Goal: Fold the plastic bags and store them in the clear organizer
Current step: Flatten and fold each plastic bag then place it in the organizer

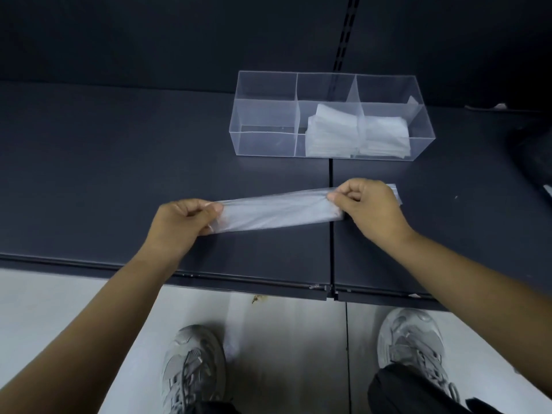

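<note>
Forearms [119,294] reached over table [119,159] edge, one bag held lengthwise.
Plastic bag [277,212], folded to a strip, was stretched left-right, right end slightly farther off; left hand [182,222] and right hand [370,210] each pinched one end. Clear organizer [265,144] lay beyond, nearer right hand, with folded bags [358,132] inside.

Soft, dim light on the dark shelf [119,174], brighter floor [59,309], wide-angle bending at the edges.
</note>
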The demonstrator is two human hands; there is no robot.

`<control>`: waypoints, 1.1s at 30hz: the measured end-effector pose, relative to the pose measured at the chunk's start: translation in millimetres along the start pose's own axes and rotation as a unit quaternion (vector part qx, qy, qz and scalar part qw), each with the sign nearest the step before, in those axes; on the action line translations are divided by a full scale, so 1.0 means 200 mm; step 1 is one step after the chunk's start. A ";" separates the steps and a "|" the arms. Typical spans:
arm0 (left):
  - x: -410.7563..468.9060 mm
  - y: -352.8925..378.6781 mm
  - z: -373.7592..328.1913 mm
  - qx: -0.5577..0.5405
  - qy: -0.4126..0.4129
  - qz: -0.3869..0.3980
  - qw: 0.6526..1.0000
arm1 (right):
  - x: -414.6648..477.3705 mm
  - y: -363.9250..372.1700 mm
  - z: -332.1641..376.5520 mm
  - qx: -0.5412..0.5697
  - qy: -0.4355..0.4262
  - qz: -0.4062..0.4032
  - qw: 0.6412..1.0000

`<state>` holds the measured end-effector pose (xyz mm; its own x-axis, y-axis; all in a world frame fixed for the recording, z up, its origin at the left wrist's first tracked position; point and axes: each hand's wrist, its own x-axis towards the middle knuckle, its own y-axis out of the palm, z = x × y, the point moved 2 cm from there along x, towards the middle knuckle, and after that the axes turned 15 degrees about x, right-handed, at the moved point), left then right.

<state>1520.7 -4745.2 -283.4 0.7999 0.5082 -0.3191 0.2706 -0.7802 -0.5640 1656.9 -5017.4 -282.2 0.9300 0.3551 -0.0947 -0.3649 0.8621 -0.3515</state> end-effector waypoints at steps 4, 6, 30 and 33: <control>0.02 0.00 0.00 0.059 0.002 -0.074 0.996 | 0.05 0.02 0.00 -0.063 0.010 -0.008 0.998; -0.02 -0.01 -0.02 0.140 0.020 -0.150 0.979 | 0.07 0.02 0.00 -0.086 0.015 -0.001 0.996; -0.17 0.26 0.05 0.563 0.259 -0.011 0.785 | -0.13 0.24 -0.05 -0.431 -0.159 0.256 0.851; -0.17 0.26 0.06 0.555 0.258 -0.015 0.791 | -0.13 0.03 -0.12 -0.439 -0.105 0.221 0.865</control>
<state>1501.6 -4798.7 -311.5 0.9915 0.0808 -0.1019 -0.1148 0.1758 -0.9777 1631.3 -5030.1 -304.7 0.6463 0.7166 -0.2624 -0.4244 0.0518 -0.9040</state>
